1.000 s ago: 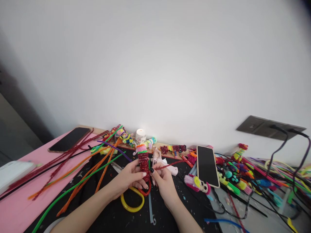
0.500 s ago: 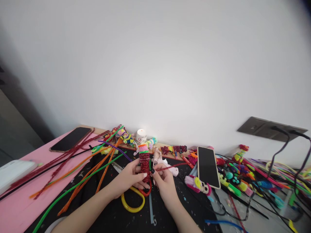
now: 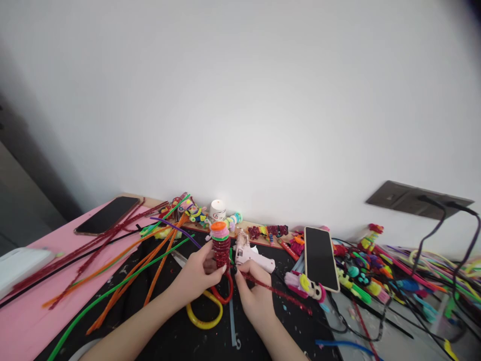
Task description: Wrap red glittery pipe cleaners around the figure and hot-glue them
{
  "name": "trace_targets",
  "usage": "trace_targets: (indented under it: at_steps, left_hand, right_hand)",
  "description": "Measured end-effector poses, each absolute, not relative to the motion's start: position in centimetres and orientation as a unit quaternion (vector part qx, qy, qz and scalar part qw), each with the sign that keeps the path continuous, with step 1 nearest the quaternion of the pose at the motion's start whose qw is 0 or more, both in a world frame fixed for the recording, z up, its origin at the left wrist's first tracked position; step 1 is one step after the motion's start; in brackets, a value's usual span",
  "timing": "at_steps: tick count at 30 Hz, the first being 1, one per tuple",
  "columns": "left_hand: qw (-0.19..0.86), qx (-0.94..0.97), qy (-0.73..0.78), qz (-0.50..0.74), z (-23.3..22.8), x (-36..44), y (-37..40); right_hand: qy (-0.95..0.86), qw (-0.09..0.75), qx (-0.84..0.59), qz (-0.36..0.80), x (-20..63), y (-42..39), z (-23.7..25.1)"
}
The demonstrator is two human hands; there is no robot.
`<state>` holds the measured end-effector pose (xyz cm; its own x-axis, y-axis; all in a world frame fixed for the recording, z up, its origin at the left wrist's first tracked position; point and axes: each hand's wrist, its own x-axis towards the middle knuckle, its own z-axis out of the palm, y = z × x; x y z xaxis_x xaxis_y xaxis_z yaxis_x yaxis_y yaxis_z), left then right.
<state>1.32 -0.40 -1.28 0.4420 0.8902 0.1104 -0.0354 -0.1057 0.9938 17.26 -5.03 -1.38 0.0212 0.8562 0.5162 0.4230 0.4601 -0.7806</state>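
My left hand [image 3: 195, 276] grips an upright spool wrapped in sparkly red pipe cleaner [image 3: 221, 249], topped with orange, pink and green coils. My right hand [image 3: 254, 296] pinches the free red pipe cleaner strand [image 3: 278, 291] close to the spool's base; the strand trails low to the right over the black mat [image 3: 180, 331]. Yellow and red rings [image 3: 205, 313] lie under my hands. A white glue gun [image 3: 252, 254] rests just behind my right hand.
Long orange, green, red and purple pipe cleaners [image 3: 124, 265] fan out to the left over the pink table [image 3: 33, 321]. One phone [image 3: 107, 215] lies far left, another [image 3: 320, 256] to the right. Small craft figures line the wall; tangled pipe cleaners and cables [image 3: 406, 281] fill the right.
The spool has turned and tipped slightly left. The loose red strand swung from pointing right and up to trailing down to the right. My right hand moved a little lower.
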Motion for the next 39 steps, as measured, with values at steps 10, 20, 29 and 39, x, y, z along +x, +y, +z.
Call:
trace_targets:
  at_steps: [10, 20, 29, 39]
  left_hand:
    - [0.531, 0.656, 0.342, 0.414, -1.3, 1.1, -0.3]
    - [0.674, 0.457, 0.32, 0.484, -0.8, 0.8, 1.0]
    - [0.731, 0.392, 0.285, 0.48, -0.2, 0.5, 0.5]
    - [0.732, 0.366, 0.313, 0.482, -0.3, 0.5, 1.0]
  right_hand:
    - [-0.745, 0.49, -0.429, 0.145, 17.3, -5.3, -1.2]
    - [-0.7, 0.379, -0.605, -0.017, 19.0, -4.0, -1.2]
    - [-0.633, 0.219, -0.741, -0.041, 20.1, -3.1, -2.1]
    - [-0.656, 0.408, -0.632, 0.071, 21.1, -2.6, -1.9]
